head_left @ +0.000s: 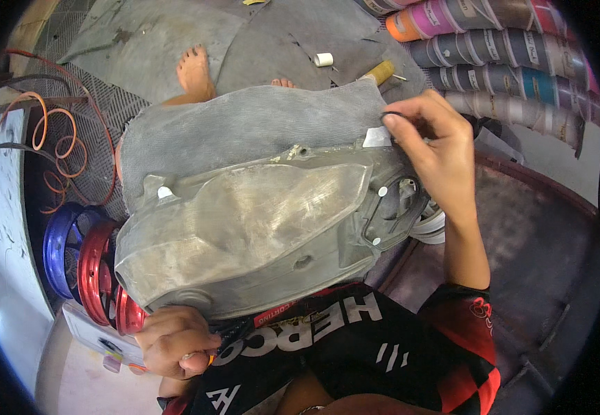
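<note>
A large grey metal casing (244, 221), scuffed to bare metal on its raised face, lies across my lap on a grey cloth (244, 124). Small white patches cover some of its holes, and a larger white piece (376, 137) sits at its upper right edge. Just above that piece, my right hand (438, 142) pinches a thin dark strip (392, 114) between thumb and fingertips. My left hand (175, 341) is closed by the casing's lower left corner, against my shirt. A bit of orange shows by its fingers; what it holds is mostly hidden.
Blue (61, 242) and red wheel rims (98, 277) stand at the left, below a coiled orange hose (71, 149). Stacked labelled cans (493, 48) line the upper right. A white roll (324, 60) and a yellowish cylinder (381, 72) lie on the floor mat beyond my feet.
</note>
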The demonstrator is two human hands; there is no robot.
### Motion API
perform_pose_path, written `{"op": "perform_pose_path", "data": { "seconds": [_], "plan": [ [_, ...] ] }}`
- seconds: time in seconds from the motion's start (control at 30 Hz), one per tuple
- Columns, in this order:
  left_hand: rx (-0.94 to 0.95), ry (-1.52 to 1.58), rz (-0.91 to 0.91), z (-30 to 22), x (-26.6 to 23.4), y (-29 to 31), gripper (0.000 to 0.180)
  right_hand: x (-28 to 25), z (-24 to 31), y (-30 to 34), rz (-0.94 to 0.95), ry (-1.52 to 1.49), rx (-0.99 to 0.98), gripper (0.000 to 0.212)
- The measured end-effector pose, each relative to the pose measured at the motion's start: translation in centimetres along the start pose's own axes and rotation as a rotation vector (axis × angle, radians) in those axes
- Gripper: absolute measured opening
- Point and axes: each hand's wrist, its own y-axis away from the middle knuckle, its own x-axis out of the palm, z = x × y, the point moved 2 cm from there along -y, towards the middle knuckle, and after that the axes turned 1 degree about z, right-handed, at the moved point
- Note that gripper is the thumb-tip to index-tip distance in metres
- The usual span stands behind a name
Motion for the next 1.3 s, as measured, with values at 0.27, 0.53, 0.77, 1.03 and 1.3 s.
{"op": "perform_pose_path", "data": {
  "seconds": [0.27, 0.53, 0.77, 1.03, 1.3],
  "plan": [
    [0.064, 0.069, 0.046, 0.5, -0.1, -0.5, 0.043, 0.9, 0.7, 1.7, -0.056, 0.146, 0.012, 0.01],
    [0.046, 0.06, 0.017, 0.3, 0.1, -0.2, 0.041, 0.8, -0.6, 1.6, -0.085, -0.039, 0.135, 0.011],
    [0.059, 0.032, 0.031, 0.0, 0.3, -0.5, 0.043, 1.1, -1.8, 0.7, -0.108, -0.074, 0.21, 0.011],
    [0.04, -0.018, 0.023, 0.1, 0.1, -0.5, 0.048, 0.4, -1.5, 0.6, -0.14, -0.063, 0.159, 0.01],
    [0.023, 0.004, 0.045, 0.0, 0.3, -0.6, 0.049, 2.4, 0.1, 1.7, -0.133, 0.141, 0.008, 0.014]
  ]
}}
